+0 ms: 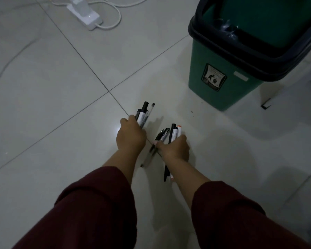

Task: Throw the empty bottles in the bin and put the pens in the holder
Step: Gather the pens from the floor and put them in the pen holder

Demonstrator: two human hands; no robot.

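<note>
Left hand closed around a pen bundle; right hand clamped on more pens, low over tiled floor, probably gathering for an unseen holder. Green bin far right, a bottle apparently inside.

Both hands work low over the tiled floor, side by side near centre. The left hand is closed round a bundle of pens pointing away from the person. The right hand, just beside it, grips a second bundle — ends project before and behind the fist. The bin stands beyond, to the right (crumpled plastic inside). A power strip lies far left — well apart.
</note>
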